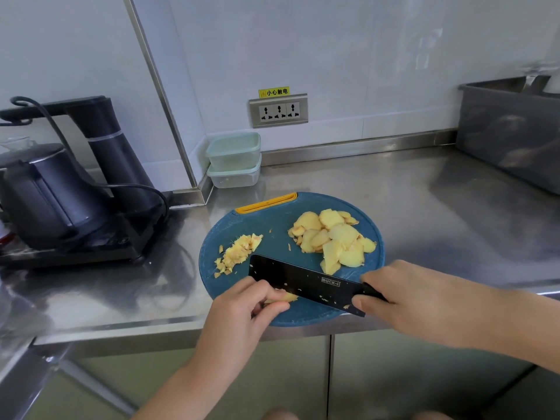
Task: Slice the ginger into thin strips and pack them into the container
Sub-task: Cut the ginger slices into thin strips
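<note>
You're working on a steel counter [424, 207], smooth and shiny enough to mirror the satin black kettle [45, 195] at left. Your board [272, 225] is matt blue plastic, the knife [303, 283] blade matt black. The ginger [336, 237] looks moist and smooth where cut. Left of centre, the containers [235, 159] are cloudy plastic; the wall [333, 56] is glossy.

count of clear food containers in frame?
2, stacked in the back wall corner behind the cutting board: upper container on lower container. More may sit out of view.

Bare left hand [242, 310] and bare right hand [403, 301]; bare left forearm [194, 374] and right forearm [500, 328], uncovered as far as visible.
</note>
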Demonstrator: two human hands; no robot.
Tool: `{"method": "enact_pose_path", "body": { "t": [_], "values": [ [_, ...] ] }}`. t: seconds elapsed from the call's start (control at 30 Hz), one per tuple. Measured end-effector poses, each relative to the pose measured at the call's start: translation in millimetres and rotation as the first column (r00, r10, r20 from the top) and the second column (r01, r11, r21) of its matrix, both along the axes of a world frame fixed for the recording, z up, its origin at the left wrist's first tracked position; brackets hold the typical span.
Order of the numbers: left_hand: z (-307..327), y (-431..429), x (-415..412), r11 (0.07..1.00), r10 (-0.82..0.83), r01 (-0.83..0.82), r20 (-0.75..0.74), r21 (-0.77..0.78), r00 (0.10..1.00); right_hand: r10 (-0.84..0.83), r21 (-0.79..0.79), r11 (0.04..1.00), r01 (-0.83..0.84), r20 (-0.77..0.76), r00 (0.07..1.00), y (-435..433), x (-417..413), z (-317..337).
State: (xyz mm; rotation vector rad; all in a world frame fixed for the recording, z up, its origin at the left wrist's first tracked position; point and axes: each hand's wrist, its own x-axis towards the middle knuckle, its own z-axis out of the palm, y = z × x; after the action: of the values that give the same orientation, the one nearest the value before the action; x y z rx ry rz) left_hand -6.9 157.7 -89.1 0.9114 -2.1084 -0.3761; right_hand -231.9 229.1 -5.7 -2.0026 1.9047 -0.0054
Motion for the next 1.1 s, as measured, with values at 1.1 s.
{"method": "enact_pose_path", "body": {
  "t": [1.1],
  "values": [
    [3,2,5,0.999,-0.030,0.030,-0.013,-0.012,0.999,-0.079,0.103,0.993,0.050,0.295,0.952,-9,-4,-3]
  ]
}}
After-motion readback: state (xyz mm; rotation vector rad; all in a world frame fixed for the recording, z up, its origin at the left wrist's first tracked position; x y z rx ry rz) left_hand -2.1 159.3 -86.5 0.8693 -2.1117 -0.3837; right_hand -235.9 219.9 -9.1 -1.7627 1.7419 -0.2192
